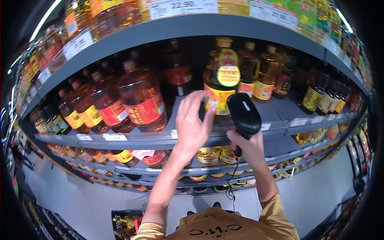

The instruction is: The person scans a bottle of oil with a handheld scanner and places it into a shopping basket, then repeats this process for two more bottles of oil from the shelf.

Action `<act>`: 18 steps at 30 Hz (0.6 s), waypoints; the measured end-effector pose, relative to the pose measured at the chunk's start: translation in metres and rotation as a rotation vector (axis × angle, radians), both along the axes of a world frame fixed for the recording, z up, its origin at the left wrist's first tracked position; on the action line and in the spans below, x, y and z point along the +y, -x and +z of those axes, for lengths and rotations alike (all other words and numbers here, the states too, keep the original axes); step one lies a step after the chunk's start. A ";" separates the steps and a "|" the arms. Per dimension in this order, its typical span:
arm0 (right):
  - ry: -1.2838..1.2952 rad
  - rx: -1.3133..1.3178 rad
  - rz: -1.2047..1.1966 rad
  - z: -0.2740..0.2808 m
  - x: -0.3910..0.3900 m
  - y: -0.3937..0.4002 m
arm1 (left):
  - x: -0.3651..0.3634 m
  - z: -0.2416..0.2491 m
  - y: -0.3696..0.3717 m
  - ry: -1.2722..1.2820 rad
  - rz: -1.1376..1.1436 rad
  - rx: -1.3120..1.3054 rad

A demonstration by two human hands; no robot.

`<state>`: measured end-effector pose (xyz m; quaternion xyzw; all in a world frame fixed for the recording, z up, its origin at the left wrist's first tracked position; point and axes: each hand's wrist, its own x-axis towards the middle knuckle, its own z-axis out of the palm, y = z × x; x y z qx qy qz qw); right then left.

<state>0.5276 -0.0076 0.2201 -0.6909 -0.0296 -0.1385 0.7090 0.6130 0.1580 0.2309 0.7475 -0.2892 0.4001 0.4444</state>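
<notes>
My right hand (250, 146) is wrapped round the handle of a black handheld barcode scanner (245, 114), its head raised toward the shelf. A thin dark cord (230, 188) hangs below it. To the left, my left hand (194, 120) is open, fingers stretched up and thumb apart, close beside an oil bottle (213, 78) with a yellow and red label. A round yellow tag (229, 75) hangs at this bottle's neck. The scanner head overlaps the label's right edge in this view.
Large red-labelled bottles (144, 104) stand left on the same grey shelf (276, 114); smaller bottles (264, 76) stand right. A shelf above (236, 25) carries price cards (183, 8). More bottles (209, 156) fill the lower shelves. Near my feet sits a dark basket (116, 228) holding bottles.
</notes>
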 end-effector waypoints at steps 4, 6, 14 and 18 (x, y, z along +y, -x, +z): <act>-0.030 -0.091 0.113 -0.009 0.000 -0.011 | 0.013 -0.019 0.003 0.025 0.119 -0.067; -0.030 -0.091 0.147 -0.011 0.000 -0.016 | 0.016 -0.028 0.006 0.055 0.111 0.011; -0.046 -0.065 0.182 -0.015 0.001 -0.026 | 0.019 -0.034 0.005 0.025 0.174 -0.009; -0.002 -0.069 0.204 -0.017 -0.005 -0.028 | 0.015 -0.034 0.005 0.031 0.169 0.007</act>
